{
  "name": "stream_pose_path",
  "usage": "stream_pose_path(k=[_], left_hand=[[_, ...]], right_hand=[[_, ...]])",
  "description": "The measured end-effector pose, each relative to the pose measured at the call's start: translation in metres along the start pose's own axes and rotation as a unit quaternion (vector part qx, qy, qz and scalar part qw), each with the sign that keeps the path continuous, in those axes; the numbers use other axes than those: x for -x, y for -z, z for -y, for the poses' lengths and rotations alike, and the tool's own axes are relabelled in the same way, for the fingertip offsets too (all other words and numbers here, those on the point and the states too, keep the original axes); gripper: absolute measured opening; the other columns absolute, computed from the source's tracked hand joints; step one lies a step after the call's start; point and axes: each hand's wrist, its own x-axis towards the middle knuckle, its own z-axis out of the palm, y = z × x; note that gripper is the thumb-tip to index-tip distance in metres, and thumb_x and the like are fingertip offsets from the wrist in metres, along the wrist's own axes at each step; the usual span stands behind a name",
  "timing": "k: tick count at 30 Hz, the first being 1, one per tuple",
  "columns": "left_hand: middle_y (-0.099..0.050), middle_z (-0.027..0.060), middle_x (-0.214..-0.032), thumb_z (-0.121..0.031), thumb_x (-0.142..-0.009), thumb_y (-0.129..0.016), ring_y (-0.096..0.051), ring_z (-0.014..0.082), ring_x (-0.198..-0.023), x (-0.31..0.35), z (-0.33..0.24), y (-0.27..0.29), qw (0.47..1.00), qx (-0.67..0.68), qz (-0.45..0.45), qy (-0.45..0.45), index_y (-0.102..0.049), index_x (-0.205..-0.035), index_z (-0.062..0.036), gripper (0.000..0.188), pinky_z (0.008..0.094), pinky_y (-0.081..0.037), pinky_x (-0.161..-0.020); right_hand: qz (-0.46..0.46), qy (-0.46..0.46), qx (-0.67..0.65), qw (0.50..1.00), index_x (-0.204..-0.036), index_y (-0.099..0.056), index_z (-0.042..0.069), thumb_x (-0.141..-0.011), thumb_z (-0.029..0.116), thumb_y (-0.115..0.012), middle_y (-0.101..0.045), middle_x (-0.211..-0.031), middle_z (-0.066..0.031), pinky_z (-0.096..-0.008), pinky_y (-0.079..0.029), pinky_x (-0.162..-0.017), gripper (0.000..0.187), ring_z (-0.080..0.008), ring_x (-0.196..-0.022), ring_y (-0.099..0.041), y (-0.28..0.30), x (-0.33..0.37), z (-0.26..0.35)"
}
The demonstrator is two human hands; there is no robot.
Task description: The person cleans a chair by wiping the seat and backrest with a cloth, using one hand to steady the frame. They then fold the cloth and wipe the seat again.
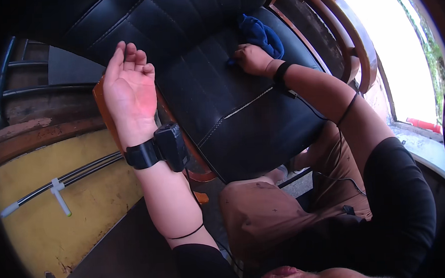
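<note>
My right hand (pixel 255 59) is closed on a blue cloth (pixel 263 34) and presses it to the seat of a black padded chair (pixel 205 85). Most of the cloth bunches up beyond the knuckles, and a small end pokes out by the fingertips. Palm up, my left hand (pixel 131 88) is raised over the chair's left wooden armrest (pixel 102 104), its fingers loosely curled and apart with nothing in them. A black strap with a box-shaped device (pixel 170 147) sits on the left wrist. Another black band (pixel 281 76) circles the right wrist, with a thin cable running from it.
Left of the chair lies a yellow panel (pixel 95 174) with thin rods (pixel 85 170) and a white T-shaped piece across it. Dark metal bars (pixel 29 91) stand at the far left. A curved wooden armrest (pixel 349 34) and a bright opening (pixel 402 41) are on the right.
</note>
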Motion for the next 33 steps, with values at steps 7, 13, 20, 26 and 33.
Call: stream_pose_path(k=[7, 13, 20, 26, 33], left_hand=[[-0.058, 0.0099, -0.099, -0.01, -0.099, -0.054, -0.056, 0.0192, -0.09, -0.014, -0.027, 0.034, 0.991, 0.118, 0.068, 0.014, -0.055, -0.112, 0.0009, 0.017, 0.0304, -0.042, -0.076], [-0.056, 0.0115, -0.1, -0.009, -0.099, -0.053, -0.056, 0.0206, -0.09, -0.031, -0.034, 0.056, 0.987, 0.115, 0.11, 0.004, -0.054, -0.114, 0.0023, 0.018, 0.031, -0.043, -0.076], [-0.057, 0.0113, -0.1, -0.01, -0.1, -0.052, -0.056, 0.0205, -0.091, -0.033, -0.023, 0.049, 0.986, 0.102, 0.13, -0.001, -0.055, -0.115, 0.0027, 0.019, 0.0309, -0.043, -0.077], [-0.058, 0.0112, -0.1, -0.01, -0.1, -0.053, -0.056, 0.02, -0.091, -0.03, -0.025, 0.047, 0.988, 0.105, 0.111, 0.0, -0.055, -0.115, 0.0026, 0.02, 0.0302, -0.043, -0.077], [-0.058, 0.011, -0.101, -0.01, -0.1, -0.054, -0.056, 0.0197, -0.092, -0.031, -0.026, 0.048, 0.987, 0.101, 0.129, 0.004, -0.055, -0.116, 0.003, 0.021, 0.0304, -0.043, -0.076]], right_hand=[[-0.062, 0.046, -0.023, 0.997, -0.106, -0.075, 0.007, -0.085, 0.01, -0.065, -0.068, -0.106, -0.0142, -0.0392, -0.056, -0.089, 0.024, -0.0326, -0.101, -0.066, -0.051, -0.081, 0.082], [0.003, 0.155, -0.002, 0.988, -0.099, -0.076, 0.005, -0.075, 0.005, -0.065, -0.071, -0.107, -0.0109, -0.0381, -0.054, -0.092, 0.026, -0.0302, -0.106, -0.065, -0.082, -0.059, 0.106], [0.011, 0.132, 0.012, 0.991, -0.103, -0.077, 0.011, -0.082, 0.011, -0.06, -0.069, -0.111, -0.0084, -0.0393, -0.052, -0.095, 0.027, -0.0286, -0.11, -0.064, -0.075, -0.057, 0.104], [0.067, 0.2, -0.001, 0.977, -0.104, -0.077, 0.008, -0.079, 0.004, -0.063, -0.068, -0.11, -0.0105, -0.0388, -0.052, -0.095, 0.028, -0.0287, -0.111, -0.063, -0.068, -0.048, 0.112], [0.094, 0.146, -0.041, 0.984, -0.101, -0.077, 0.006, -0.077, 0.004, -0.063, -0.069, -0.111, -0.0122, -0.038, -0.052, -0.098, 0.028, -0.0312, -0.11, -0.064, -0.073, -0.049, 0.113]])
